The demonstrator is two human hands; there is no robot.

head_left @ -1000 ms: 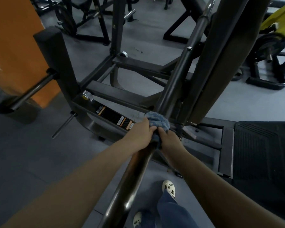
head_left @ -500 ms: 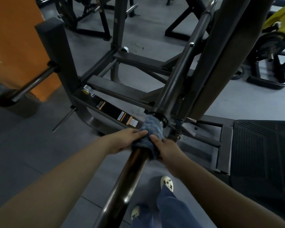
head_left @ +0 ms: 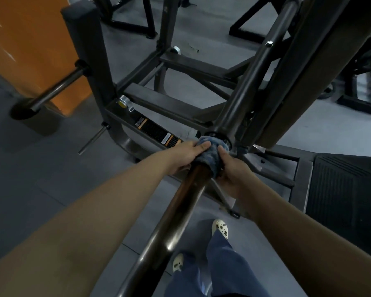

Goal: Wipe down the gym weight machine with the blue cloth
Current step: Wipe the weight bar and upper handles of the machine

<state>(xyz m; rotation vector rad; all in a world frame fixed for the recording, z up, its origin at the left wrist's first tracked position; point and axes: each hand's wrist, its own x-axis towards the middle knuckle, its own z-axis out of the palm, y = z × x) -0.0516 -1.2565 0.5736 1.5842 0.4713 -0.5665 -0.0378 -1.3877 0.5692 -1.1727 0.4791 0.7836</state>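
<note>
1. Your left hand point(head_left: 185, 154) has its grip closed around the blue cloth point(head_left: 210, 154), fingers curled over the top of it from the left side, a fingertip lying on the fabric near its upper edge.
2. Your right hand point(head_left: 231, 170) grasps the same cloth from the right, thumb pressed onto the fabric and the other fingers wrapped beneath, out of sight.
3. The blue cloth is bunched round the shiny metal bar point(head_left: 171, 221) of the weight machine point(head_left: 180, 103), covering it just below the dark collar point(head_left: 217, 135) where the bar meets the thicker black tube point(head_left: 255, 78).
4. The two hands sit close together on opposite sides of the bar, the cloth between them and the metal; whether bare skin touches the bar, you cannot tell.
5. Below the cloth the bar runs bare toward you, with glints on its surface.
6. An orange-and-black label point(head_left: 156, 131) lies on the frame just left of your left hand.
7. Your pale shoes point(head_left: 220, 228) and blue trousers stand on the grey floor point(head_left: 41, 179) beneath the bar.
</note>
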